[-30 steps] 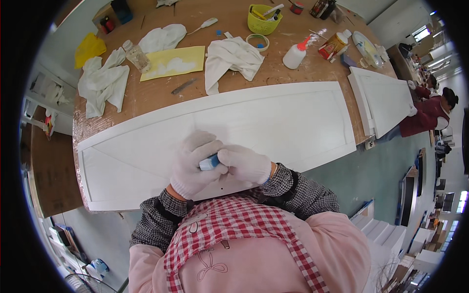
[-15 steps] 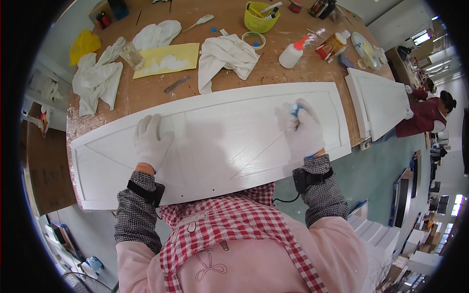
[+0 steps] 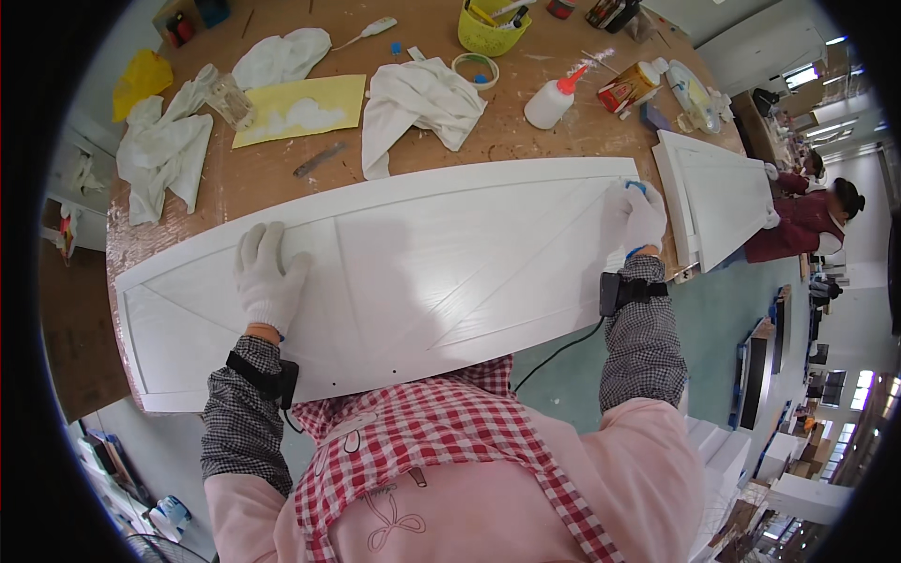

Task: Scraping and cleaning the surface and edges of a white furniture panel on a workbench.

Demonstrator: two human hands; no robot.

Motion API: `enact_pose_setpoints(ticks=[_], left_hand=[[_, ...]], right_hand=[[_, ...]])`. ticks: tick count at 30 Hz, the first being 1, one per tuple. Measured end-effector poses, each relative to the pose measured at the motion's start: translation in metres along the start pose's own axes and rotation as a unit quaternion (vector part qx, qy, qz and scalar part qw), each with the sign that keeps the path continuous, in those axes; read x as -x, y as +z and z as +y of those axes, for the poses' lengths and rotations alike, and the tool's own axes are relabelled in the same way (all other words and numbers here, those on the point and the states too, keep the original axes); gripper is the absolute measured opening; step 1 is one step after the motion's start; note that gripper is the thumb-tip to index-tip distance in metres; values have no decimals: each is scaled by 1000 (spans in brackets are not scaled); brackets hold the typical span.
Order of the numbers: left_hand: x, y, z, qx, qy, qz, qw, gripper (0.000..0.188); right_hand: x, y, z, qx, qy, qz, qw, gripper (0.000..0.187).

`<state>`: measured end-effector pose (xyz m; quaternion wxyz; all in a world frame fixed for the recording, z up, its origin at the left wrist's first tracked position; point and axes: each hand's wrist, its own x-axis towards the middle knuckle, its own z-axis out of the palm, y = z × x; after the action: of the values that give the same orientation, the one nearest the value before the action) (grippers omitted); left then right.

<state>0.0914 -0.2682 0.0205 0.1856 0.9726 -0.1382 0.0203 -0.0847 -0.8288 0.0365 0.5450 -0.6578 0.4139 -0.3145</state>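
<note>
Fingers of the right hand (image 3: pixel 645 220), bent in, are gripping a blue block (image 3: pixel 636 185) showing at their tips, near the white panel's (image 3: pixel 507 244) right end; the left hand (image 3: pixel 268 279) is resting flat, holding nothing.

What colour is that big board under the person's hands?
The board is white, seen best in the head view.

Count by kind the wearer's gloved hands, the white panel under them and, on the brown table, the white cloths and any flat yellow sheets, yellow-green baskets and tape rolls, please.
Gloved hands: 2
White panel: 1
White cloths: 3
Yellow sheet: 1
Basket: 1
Tape roll: 1
Total: 9
</note>
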Motion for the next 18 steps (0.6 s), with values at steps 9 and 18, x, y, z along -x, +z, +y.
enact_pose_setpoints(ticks=[9,18], left_hand=[[1,-1,1,-10,-19,-8,1000,59],[0,2,2,-8,9,18,1000,57]], right_hand=[[-28,4,11,176,-44,-27,983,39],[-34,7,9,246,-72,-24,966,42]])
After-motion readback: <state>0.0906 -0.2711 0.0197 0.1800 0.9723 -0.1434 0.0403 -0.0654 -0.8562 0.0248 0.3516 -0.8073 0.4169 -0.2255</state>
